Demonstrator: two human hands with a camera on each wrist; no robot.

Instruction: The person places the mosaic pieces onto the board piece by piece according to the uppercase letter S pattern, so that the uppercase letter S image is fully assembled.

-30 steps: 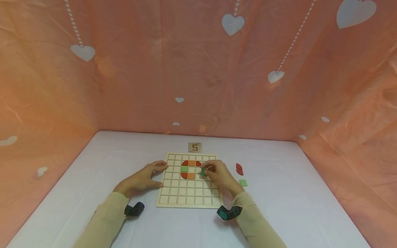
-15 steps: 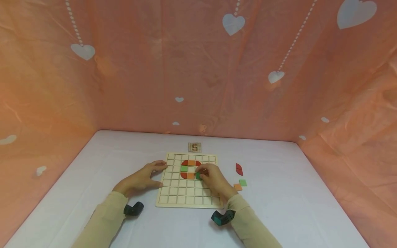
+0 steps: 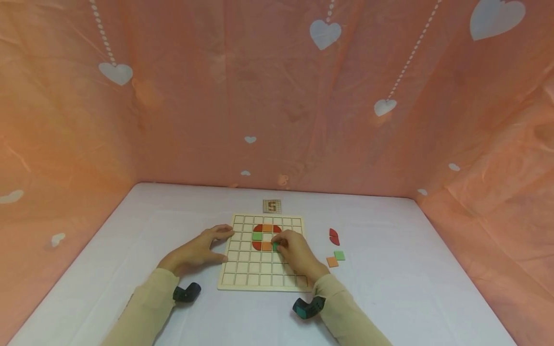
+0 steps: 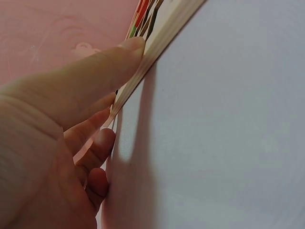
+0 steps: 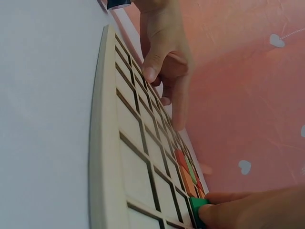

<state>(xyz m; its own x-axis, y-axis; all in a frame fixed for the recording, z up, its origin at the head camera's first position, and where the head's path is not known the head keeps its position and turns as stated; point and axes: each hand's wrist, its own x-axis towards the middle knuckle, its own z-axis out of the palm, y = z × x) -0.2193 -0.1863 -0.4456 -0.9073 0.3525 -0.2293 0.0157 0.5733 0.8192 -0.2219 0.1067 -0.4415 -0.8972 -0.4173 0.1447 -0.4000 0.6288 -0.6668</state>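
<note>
I have the right hand point(image 3: 298, 252) pinching a green tile point(image 5: 196, 205), an orange tile point(image 3: 266, 246) beside its fingertips, left hand point(image 3: 198, 248), fingers apart, touching the gridded board point(image 3: 259, 268)

The board point(image 3: 253, 267) looks like smooth, dull wood. The little tiles point(image 3: 339, 255) have smooth, dull tops. The white table cover point(image 3: 389, 254) looks like smooth cloth. The orange sheet point(image 3: 182, 120) is wrinkly and a bit shiny. The sleeves point(image 3: 140, 310) are dull cloth with creases.

Left hand point(image 3: 200, 249) blocks part of board's point(image 3: 248, 281) left edge; right hand point(image 3: 299, 253) bars right side. Front approach passable between sleeves point(image 3: 144, 302). Red pieces point(image 3: 334, 240), green square point(image 3: 339, 255), orange square point(image 3: 332, 262) obstruct farther right; wide passage beyond.
</note>
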